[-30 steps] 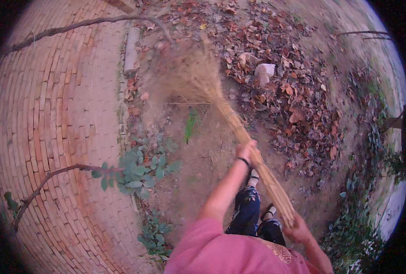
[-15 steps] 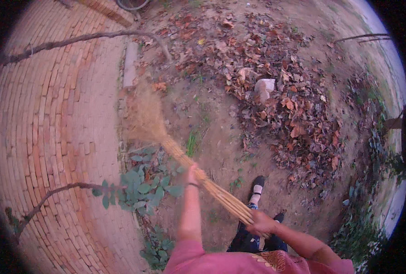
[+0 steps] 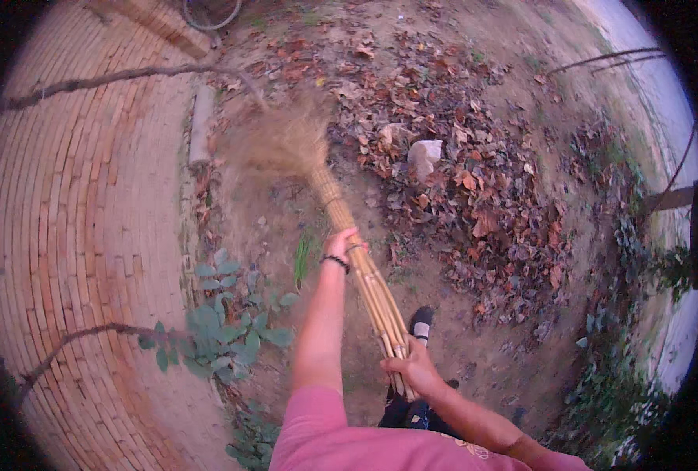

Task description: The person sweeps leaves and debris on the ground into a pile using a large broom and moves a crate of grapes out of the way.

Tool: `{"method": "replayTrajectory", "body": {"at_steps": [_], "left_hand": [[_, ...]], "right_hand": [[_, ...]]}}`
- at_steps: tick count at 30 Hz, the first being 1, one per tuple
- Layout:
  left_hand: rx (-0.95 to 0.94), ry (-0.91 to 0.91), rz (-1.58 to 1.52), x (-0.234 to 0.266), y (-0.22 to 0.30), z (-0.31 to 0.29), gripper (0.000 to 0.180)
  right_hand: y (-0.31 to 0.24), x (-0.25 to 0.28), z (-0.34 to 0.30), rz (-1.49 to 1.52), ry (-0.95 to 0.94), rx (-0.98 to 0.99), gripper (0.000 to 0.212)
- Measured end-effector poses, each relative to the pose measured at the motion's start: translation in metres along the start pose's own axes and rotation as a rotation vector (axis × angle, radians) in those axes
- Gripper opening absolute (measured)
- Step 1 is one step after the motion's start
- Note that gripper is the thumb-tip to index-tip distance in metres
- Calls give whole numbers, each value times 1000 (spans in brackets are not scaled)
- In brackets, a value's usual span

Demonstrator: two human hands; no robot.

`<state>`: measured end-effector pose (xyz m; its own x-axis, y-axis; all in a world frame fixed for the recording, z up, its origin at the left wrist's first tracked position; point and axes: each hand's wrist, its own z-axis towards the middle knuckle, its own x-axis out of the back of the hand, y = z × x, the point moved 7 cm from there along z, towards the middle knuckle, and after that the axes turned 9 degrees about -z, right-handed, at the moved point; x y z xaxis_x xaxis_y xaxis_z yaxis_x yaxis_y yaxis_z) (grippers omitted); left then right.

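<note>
Both of my hands are closed around a broom (image 3: 374,286) made of bundled canes with a wide, bushy brown head. My left hand (image 3: 341,245), with a dark bracelet at the wrist, grips it just below the bristles. Nearer to me, my right hand (image 3: 413,367) wraps round the lower end of the canes. The broom's head is smeared by motion and spreads over bare soil, left of a large heap of dry brown leaves (image 3: 474,196). A pale lump (image 3: 424,159), perhaps a stone or a crumpled bag, lies among the leaves.
A brick wall (image 3: 90,259) runs along the left, with a grey pipe-like piece (image 3: 201,124) at its foot. Bare branches (image 3: 121,75) and a leafy green shrub (image 3: 227,334) stick out there. More plants (image 3: 612,392) grow along the right edge. My shoe (image 3: 422,318) stands on the soil.
The broom's head has swung right and farther away, and the handle is more upright. My left hand has moved forward and my right hand to the left. The view has shifted slightly.
</note>
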<state>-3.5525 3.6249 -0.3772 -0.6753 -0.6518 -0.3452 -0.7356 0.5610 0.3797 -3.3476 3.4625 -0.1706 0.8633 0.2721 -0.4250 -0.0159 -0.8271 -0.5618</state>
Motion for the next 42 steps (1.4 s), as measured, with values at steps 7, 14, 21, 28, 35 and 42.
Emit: {"method": "replayTrajectory", "body": {"at_steps": [7, 14, 21, 28, 35, 42], "left_hand": [[-180, -36, -80, -114, -100, -127, 22], [-86, -58, -326, -68, -178, -174, 25], [-218, 163, -522, 109, -126, -126, 26], [-208, 239, -381, 152, -15, -53, 23], [-106, 195, -221, 166, 12, -66, 26], [-284, 106, -191, 91, 33, -104, 22]], "right_hand": [[52, 76, -128, 16, 152, -69, 52], [73, 121, -197, -268, 32, -124, 46], [47, 57, -78, -620, -329, -40, 41], [22, 10, 52, -471, -337, 16, 31], [55, -35, 31, -216, -234, -120, 42], [96, -46, 11, -359, -174, -51, 52]]}}
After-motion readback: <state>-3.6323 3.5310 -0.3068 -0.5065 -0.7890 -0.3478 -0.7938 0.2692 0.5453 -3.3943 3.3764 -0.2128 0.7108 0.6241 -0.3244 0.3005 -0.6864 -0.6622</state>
